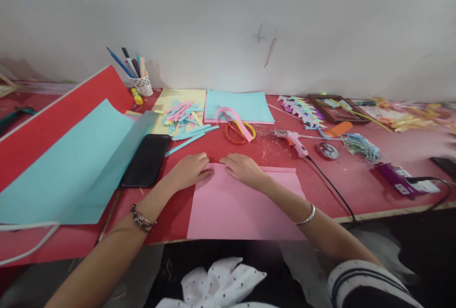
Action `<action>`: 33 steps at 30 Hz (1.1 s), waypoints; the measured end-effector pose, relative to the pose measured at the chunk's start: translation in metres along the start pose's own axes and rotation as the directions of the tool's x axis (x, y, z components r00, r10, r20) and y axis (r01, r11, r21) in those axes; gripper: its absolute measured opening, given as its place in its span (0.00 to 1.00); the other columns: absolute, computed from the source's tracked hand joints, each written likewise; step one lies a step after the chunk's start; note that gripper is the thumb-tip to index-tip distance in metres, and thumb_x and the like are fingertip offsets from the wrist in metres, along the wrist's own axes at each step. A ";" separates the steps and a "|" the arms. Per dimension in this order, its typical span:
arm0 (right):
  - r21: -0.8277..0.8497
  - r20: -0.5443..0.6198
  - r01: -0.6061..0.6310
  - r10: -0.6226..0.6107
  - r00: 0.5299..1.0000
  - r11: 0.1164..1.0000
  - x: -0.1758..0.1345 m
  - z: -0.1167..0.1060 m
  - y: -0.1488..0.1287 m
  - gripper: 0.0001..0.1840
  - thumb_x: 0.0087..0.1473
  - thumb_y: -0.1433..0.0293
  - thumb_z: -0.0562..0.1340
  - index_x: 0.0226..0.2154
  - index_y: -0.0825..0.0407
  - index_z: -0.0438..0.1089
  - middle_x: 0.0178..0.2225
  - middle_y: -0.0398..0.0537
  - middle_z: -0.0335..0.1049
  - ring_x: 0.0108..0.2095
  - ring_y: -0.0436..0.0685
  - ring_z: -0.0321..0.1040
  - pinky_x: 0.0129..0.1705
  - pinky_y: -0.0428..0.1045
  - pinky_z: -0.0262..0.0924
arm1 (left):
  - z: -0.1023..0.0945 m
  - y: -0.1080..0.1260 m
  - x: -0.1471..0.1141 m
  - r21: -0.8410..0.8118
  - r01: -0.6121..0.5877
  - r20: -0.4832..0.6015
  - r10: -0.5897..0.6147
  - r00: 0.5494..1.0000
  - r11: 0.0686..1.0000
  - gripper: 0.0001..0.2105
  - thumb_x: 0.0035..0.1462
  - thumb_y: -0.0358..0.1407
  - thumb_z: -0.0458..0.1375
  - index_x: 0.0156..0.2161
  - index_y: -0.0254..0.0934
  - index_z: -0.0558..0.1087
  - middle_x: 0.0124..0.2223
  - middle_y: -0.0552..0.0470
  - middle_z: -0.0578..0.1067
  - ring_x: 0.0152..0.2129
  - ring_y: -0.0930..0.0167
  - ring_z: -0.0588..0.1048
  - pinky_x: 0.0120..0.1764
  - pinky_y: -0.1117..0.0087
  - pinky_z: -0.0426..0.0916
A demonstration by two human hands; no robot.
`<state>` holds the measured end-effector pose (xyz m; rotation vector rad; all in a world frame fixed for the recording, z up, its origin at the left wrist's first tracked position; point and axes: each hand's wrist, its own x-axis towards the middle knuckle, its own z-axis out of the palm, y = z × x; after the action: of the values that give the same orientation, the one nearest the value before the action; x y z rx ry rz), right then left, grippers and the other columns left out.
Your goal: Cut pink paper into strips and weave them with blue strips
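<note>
A sheet of pink paper (245,213) lies in front of me on the red table, with a narrow folded strip along its far edge. My left hand (188,171) is closed at the far left corner, thumb and fingers pinching the paper. Close beside it, my right hand (245,170) grips the same edge with bent fingers, pressing on the fold. Its fingertips partly hide the crease. Beyond the hands, a pink paper strip (244,130) curls over scissors with orange and yellow handles (238,138).
Left of my hands lies a black phone (147,160), beside large blue sheets (74,170). Cut paper strips (183,113) are heaped behind. To the right are a pink glue gun (292,142) with a trailing cord, a round tin (327,151) and a purple power strip (399,180).
</note>
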<state>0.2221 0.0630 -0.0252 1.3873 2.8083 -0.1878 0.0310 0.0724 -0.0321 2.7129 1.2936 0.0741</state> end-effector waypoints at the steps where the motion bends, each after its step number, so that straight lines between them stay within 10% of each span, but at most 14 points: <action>1: -0.026 -0.003 0.005 -0.005 1.000 1.000 0.001 0.001 0.001 0.14 0.57 0.73 0.51 0.43 0.54 0.66 0.38 0.52 0.67 0.38 0.55 0.63 0.38 0.48 0.55 | 0.001 -0.001 0.000 0.010 0.002 -0.006 -0.002 1.000 1.000 0.11 0.58 0.37 0.47 0.29 0.34 0.65 0.31 0.49 0.66 0.29 0.68 0.68 0.30 0.70 0.58; 13: 0.034 -0.075 0.018 -0.015 0.997 0.999 0.016 -0.001 -0.017 0.16 0.57 0.65 0.52 0.45 0.55 0.63 0.39 0.53 0.68 0.38 0.56 0.63 0.38 0.49 0.52 | 0.002 -0.007 0.000 -0.087 0.033 -0.039 -0.036 0.999 0.996 0.12 0.59 0.35 0.44 0.30 0.36 0.68 0.29 0.51 0.70 0.29 0.70 0.71 0.31 0.71 0.60; 21: -0.031 0.016 0.061 -0.061 0.998 0.998 0.029 -0.008 -0.013 0.13 0.60 0.71 0.48 0.34 0.55 0.67 0.35 0.50 0.67 0.35 0.53 0.63 0.31 0.46 0.47 | 0.004 -0.001 -0.010 -0.171 0.276 -0.152 -0.302 0.941 0.946 0.13 0.56 0.41 0.50 0.43 0.36 0.63 0.42 0.47 0.71 0.36 0.67 0.71 0.30 0.71 0.63; 33: -0.083 -0.045 0.110 -0.114 0.992 0.990 0.045 -0.001 -0.034 0.10 0.58 0.69 0.51 0.38 0.56 0.63 0.35 0.52 0.68 0.36 0.56 0.64 0.31 0.48 0.47 | -0.004 0.043 -0.037 0.172 0.402 0.004 -0.408 0.913 0.900 0.13 0.58 0.36 0.47 0.42 0.32 0.69 0.38 0.42 0.70 0.35 0.62 0.72 0.30 0.67 0.65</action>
<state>0.1677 0.0785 -0.0230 1.2359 2.9007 -0.0408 0.0403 0.0176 -0.0217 2.4887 1.8990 -0.1381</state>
